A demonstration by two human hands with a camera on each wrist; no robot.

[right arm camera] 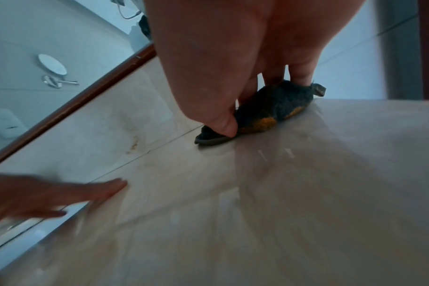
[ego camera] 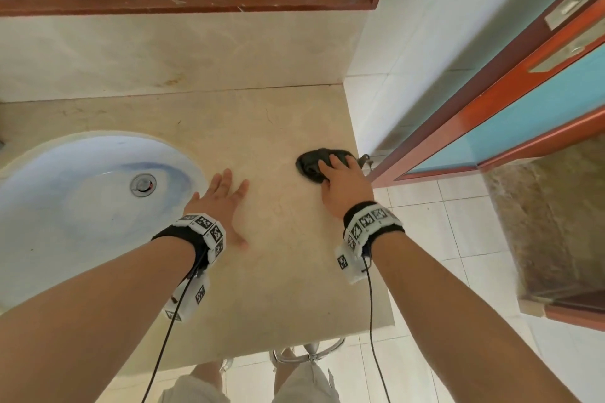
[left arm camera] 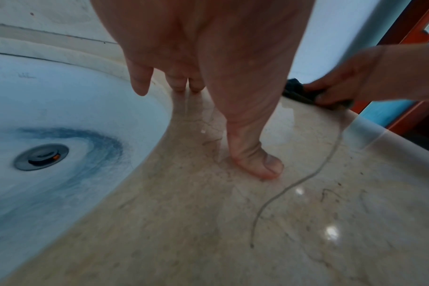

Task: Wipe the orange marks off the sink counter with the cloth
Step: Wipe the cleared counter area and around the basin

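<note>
A dark cloth (ego camera: 311, 162) lies bunched near the right edge of the beige marble counter (ego camera: 278, 271). My right hand (ego camera: 340, 180) holds it down, fingers curled over the top and thumb pinching its near edge. In the right wrist view the cloth (right arm camera: 277, 104) carries orange stains on its underside. My left hand (ego camera: 226, 196) lies flat on the counter beside the sink, fingers straight, holding nothing. In the left wrist view its thumb (left arm camera: 257, 160) touches the stone. A faint brown-orange smudge (ego camera: 170, 80) shows on the backsplash. No clear orange mark shows on the counter top.
The white oval sink (ego camera: 65, 222) with a metal drain (ego camera: 143, 184) fills the left. A wood-framed mirror (ego camera: 183, 3) hangs behind. The counter ends just right of the cloth, with a white wall, an orange-framed door (ego camera: 523, 114) and tiled floor beyond.
</note>
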